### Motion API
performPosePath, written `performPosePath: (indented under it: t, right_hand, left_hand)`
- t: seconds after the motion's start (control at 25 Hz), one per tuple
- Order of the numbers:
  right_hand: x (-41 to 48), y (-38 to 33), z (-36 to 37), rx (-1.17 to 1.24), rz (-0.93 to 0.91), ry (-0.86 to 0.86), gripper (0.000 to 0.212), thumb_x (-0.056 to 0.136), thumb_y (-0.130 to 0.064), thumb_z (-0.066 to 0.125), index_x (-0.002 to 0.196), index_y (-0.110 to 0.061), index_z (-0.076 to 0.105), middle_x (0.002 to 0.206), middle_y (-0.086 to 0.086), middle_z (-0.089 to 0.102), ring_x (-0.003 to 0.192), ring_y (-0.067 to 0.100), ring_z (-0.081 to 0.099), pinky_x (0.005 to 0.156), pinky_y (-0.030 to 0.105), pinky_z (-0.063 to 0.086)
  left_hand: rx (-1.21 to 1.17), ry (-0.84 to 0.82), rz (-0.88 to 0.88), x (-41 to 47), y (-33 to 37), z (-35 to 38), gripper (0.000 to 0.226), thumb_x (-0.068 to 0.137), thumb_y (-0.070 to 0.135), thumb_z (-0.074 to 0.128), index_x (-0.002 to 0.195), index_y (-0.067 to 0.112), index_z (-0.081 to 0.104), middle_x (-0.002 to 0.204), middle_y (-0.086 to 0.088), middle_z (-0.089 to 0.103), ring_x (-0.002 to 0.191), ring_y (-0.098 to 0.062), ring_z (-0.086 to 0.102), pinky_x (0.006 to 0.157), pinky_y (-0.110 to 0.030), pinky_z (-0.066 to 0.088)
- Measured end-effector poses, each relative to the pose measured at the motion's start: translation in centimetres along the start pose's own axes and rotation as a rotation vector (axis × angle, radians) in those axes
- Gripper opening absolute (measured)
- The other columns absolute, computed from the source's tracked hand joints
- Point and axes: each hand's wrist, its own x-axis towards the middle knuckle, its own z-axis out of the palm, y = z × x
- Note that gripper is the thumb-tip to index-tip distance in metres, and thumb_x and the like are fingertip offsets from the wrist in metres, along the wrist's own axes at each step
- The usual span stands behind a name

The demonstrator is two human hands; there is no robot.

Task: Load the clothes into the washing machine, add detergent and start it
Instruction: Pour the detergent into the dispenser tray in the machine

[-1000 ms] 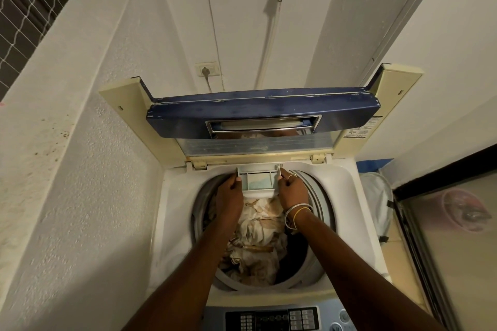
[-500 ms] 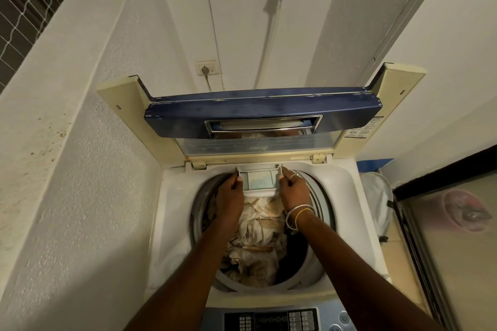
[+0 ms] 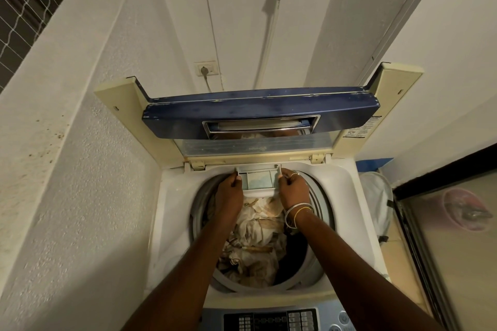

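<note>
Both hands reach into the open washing machine (image 3: 172, 196). The left hand (image 3: 228, 192) and the right hand (image 3: 291, 188) each pinch one side of the detergent drawer (image 3: 258, 179). It sits at the back edge of the drum (image 3: 320, 223), under the raised lid (image 3: 258, 111). The clothes (image 3: 255, 239) lie inside the drum.

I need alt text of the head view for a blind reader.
The left hand and right hand grip both sides of the detergent drawer at the back of a top-loading washing machine. Pale clothes lie in its drum; the lid stands raised.
</note>
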Motion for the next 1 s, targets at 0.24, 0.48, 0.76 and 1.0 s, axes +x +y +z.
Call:
performPosePath:
  t: [0.24,0.48,0.76,1.0]
  right_hand:
    - [0.2,0.2,0.1,0.017,-0.002,0.014,0.029,0.098,-0.021,0.055,0.121,-0.01,0.07,0.113,0.012,0.071,0.105,0.027,0.065,0.097,0.034,0.05]
    - [0.1,0.4,0.1,0.043,0.012,0.029,0.029,0.098,-0.027,0.056,0.11,-0.007,0.073,0.098,0.013,0.073,0.091,0.028,0.068,0.086,0.035,0.053]
    - [-0.1,0.0,0.0,-0.016,-0.035,0.026,0.027,0.099,-0.024,0.055,0.112,-0.009,0.074,0.096,0.013,0.073,0.088,0.026,0.066,0.077,0.024,0.044]
    - [-0.3,0.6,0.1,0.047,-0.036,0.032,0.024,0.099,-0.024,0.056,0.108,-0.01,0.074,0.09,0.008,0.072,0.085,0.02,0.065,0.079,0.026,0.048]
  left_hand:
    - [0.048,0.048,0.023,-0.6,0.0,0.4,0.044,0.105,0.039,0.042,0.141,0.017,0.055,0.138,-0.009,0.06,0.125,-0.029,0.056,0.108,-0.044,0.045]
    - [0.062,0.068,0.022,-0.8,0.2,0.5,0.044,0.105,0.038,0.041,0.143,0.018,0.053,0.14,-0.009,0.058,0.127,-0.029,0.055,0.108,-0.042,0.044]
    - [0.06,0.035,-0.038,0.7,-0.1,0.2,0.042,0.104,0.041,0.042,0.134,0.018,0.059,0.131,-0.011,0.063,0.113,-0.03,0.061,0.103,-0.045,0.049]
    - [0.04,0.09,0.025,-0.7,-0.4,0.6,0.044,0.104,0.04,0.043,0.138,0.016,0.057,0.136,-0.007,0.062,0.123,-0.027,0.057,0.107,-0.043,0.045]
